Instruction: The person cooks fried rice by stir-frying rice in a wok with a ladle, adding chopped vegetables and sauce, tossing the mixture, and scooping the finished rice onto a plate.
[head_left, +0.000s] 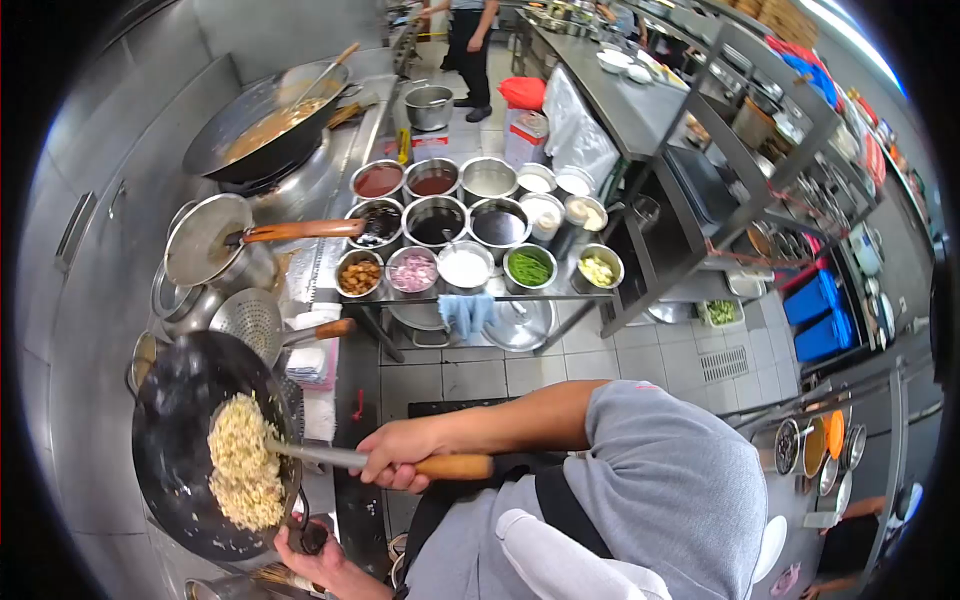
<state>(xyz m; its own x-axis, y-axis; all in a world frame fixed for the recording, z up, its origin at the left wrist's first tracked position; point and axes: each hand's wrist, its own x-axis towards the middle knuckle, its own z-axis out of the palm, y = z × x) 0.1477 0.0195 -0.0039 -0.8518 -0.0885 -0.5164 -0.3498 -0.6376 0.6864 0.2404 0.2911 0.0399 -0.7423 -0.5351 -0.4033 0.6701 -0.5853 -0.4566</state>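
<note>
A dark wok (175, 450) is at the left, with a mound of fried rice (245, 465) on the side nearer me. My right hand (395, 455) is closed round the shaft of a wok ladle (335, 457), just ahead of its wooden grip. The ladle's head reaches into the rice, which mostly covers it. Lower down, my left hand (318, 560) grips the wok's loop handle (306, 520) at the near rim. Something dark sits between those fingers, and I cannot make out what it is.
A strainer (210, 240) and a perforated skimmer (248, 325) lie beside the wok. Several metal pots of sauces and chopped ingredients, including chopped greens (530, 267), stand on a side table. A larger wok (215, 130) is farther back. A person (470, 45) stands in the aisle.
</note>
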